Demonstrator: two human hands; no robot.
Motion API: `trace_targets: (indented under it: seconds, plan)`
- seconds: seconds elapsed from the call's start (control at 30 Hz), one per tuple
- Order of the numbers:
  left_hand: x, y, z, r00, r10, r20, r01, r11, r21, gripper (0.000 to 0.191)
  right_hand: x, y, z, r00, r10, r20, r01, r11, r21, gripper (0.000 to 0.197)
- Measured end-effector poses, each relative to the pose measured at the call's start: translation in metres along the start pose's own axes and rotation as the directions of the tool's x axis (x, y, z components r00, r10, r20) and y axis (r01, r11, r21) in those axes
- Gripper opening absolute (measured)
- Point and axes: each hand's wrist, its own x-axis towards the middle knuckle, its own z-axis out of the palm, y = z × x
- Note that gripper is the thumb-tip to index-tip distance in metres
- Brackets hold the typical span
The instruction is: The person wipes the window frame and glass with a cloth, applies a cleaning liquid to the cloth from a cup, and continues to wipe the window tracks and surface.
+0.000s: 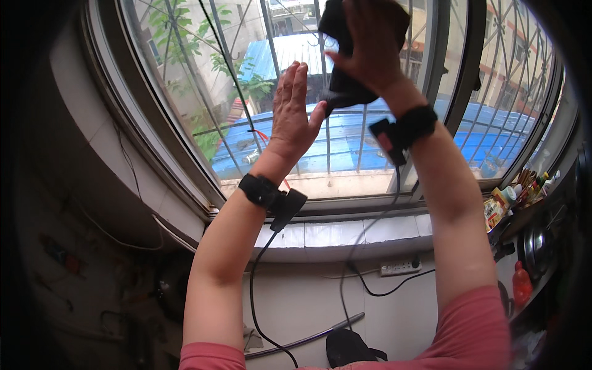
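Observation:
Both my arms reach up in front of a barred window. My left hand (296, 108) is raised with its thumb apart from the fingers; its thumb tip is at the lower edge of a dark cloth (349, 85), and whether it grips the cloth cannot be told. Against the upper part of that cloth lies my right hand (372, 46), blurred, its thumb spread out; the hidden side does not show whether the fingers pinch it. Each wrist wears a black strap with a small box and a cable.
A tiled sill (328, 233) runs below the window frame. Under it are a power strip (400, 268), dangling cables and a long tube (319, 335). Bottles and a packet (495, 210) stand at the right, near a red bottle (521, 286). Metal bars (327, 143) cross the window.

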Motion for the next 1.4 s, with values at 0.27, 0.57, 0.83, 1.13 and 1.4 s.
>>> trace_targets:
  seconds: [0.27,0.57,0.83,1.13,1.4]
  plan:
    - [-0.117,-0.01,0.003,0.929,-0.005,0.371,-0.073,0.977,0.198,0.065,-0.142,-0.083,0.012,0.893,-0.178,0.414,0.098,0.973,0.208,0.029]
    - [-0.112,-0.002,-0.003,0.855,-0.041,0.517,-0.099,0.966,0.24,0.061,-0.144,-0.048,0.014,0.857,-0.441,0.268,0.256,0.815,0.52,0.042]
    - [0.019,-0.001,-0.053,0.995,0.021,0.102,-0.048,0.962,0.269,0.064,0.103,0.032,-0.015,0.95,-0.285,-0.126,0.292,0.955,0.043,0.054]
    - [-0.078,-0.037,-0.058,0.95,-0.217,0.223,0.149,0.946,0.288,0.071,0.03,-0.074,0.046,0.917,-0.399,0.024,0.382,0.892,0.241,0.047]
    - [-0.155,-0.01,-0.107,0.851,-0.366,0.375,0.236,0.907,0.349,0.069,-0.139,-0.134,0.062,0.845,-0.452,0.287,0.188,0.752,0.631,0.046]
